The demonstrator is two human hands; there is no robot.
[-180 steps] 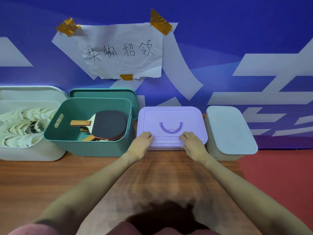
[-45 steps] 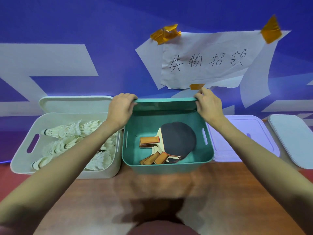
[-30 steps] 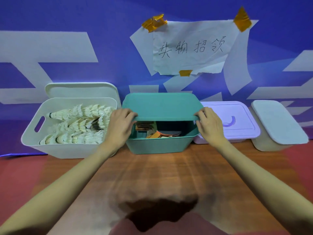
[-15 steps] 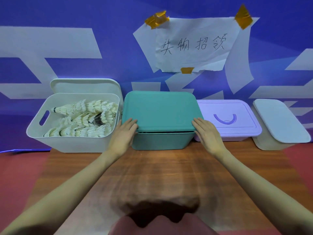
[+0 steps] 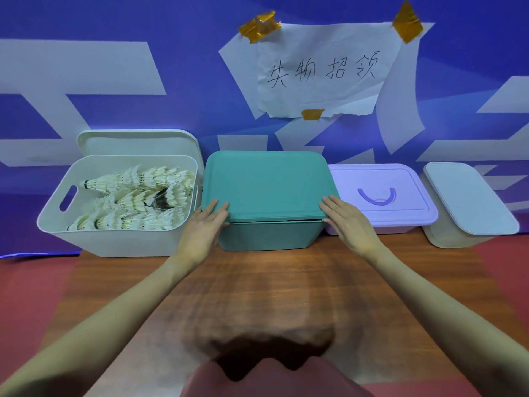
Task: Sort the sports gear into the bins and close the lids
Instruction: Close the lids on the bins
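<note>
The green bin stands in the middle of the row with its green lid lying flat on top, so its contents are hidden. My left hand presses the lid's front left corner with straight fingers. My right hand presses the front right corner the same way. To the left, the white bin is uncovered and holds several white shuttlecocks; its white lid leans upright behind it.
A purple bin with a handled lid and a pale lidded bin stand to the right, both covered. All bins sit at the back of a wooden table against a blue wall with a taped paper sign.
Both hands brought the green lid from behind the bin forward and down onto it, covering the paddles. They now rest flat on its front corners.
</note>
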